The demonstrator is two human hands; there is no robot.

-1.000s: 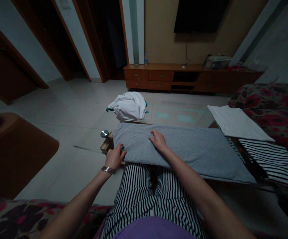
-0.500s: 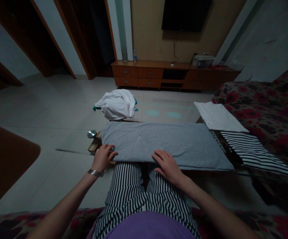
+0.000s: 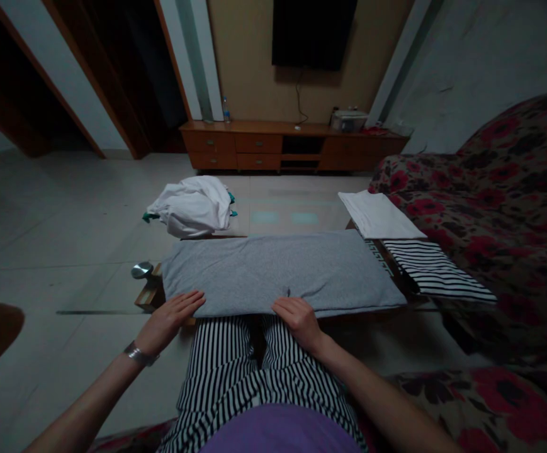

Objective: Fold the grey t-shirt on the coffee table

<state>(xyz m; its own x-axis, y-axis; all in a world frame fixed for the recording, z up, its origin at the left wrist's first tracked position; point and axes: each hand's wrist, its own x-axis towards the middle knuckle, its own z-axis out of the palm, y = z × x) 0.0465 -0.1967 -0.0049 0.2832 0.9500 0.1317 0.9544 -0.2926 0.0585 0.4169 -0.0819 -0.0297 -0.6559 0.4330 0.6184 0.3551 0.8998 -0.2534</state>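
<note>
A grey folded garment [image 3: 273, 267] lies flat and long across a low table in front of my knees; what kind of garment it is, I cannot tell. My left hand [image 3: 174, 314] rests on its near left corner, fingers stretched out and lying flat. At the middle of the near edge, my right hand [image 3: 299, 321] has its fingers curled onto the fabric, pinching it, and small creases show beside the fingertips.
A crumpled white cloth [image 3: 192, 204] with green trim sits beyond the table. A folded white cloth [image 3: 379, 214] and a striped cloth [image 3: 438, 270] lie on the right, near the flowered sofa [image 3: 490, 151]. A round metal object [image 3: 141, 270] stands left.
My right hand has gone from resting with loose fingers to pinching the garment's near edge. My left hand has flattened at the corner. The view has turned to the right.
</note>
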